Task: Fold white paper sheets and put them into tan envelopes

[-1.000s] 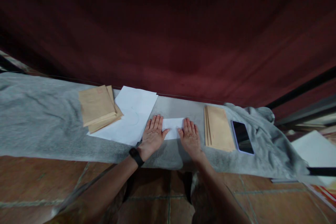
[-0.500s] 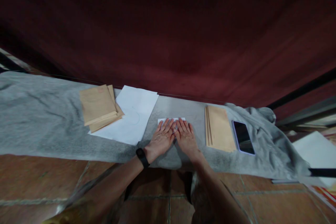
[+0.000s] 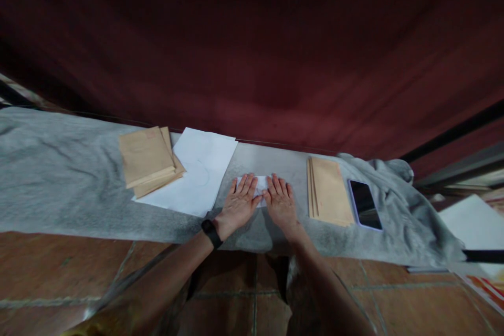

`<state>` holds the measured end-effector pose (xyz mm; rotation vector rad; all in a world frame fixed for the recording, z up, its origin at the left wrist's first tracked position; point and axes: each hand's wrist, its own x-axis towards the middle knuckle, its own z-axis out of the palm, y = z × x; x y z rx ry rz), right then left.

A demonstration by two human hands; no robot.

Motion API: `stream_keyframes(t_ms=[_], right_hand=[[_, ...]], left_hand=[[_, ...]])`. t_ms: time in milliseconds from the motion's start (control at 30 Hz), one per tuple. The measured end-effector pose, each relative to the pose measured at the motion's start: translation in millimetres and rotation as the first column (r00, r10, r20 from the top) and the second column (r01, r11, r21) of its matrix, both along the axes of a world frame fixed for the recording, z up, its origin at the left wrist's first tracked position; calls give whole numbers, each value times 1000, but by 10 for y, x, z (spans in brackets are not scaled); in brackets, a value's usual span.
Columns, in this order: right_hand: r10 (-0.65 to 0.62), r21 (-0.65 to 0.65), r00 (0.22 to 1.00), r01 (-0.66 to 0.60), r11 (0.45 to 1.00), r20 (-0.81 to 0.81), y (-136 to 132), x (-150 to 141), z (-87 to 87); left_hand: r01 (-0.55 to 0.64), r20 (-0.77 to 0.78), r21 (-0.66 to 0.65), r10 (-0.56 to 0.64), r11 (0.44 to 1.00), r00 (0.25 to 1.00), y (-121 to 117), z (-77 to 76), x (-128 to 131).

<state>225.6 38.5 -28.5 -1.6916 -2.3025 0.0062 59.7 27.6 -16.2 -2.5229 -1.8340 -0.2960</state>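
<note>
A small folded piece of white paper (image 3: 260,185) lies on the grey cloth (image 3: 271,156), mostly covered by my hands. My left hand (image 3: 239,206) presses flat on its left part, fingers stretched forward. Flat on its right part rests my right hand (image 3: 281,203), fingers also extended, and the two thumbs nearly meet over the paper. Left of my left hand are larger white sheets (image 3: 205,163), with brown envelopes (image 3: 145,155) overlapping their left corner. Another stack of brown envelopes (image 3: 331,189) lies to the right of my right hand.
A phone (image 3: 365,203) with a pale purple edge lies right of the envelope stack. Behind the cloth-covered surface hangs a dark red curtain (image 3: 252,73). Dark bars (image 3: 452,134) and white board-like items (image 3: 472,226) are at the far right. Tiled floor (image 3: 59,262) shows in front.
My hands slid together over the white paper, then drew slightly apart, showing more of it between them. The paper's visible left edge sits further left than a second ago.
</note>
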Motion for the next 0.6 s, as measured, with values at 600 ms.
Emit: stream_keyframes(t_ms=[600], right_hand=[[-81, 41, 996, 82, 996, -30, -22, 100, 21]], left_hand=[[-56, 10, -1, 56, 998, 998, 29, 108, -57]])
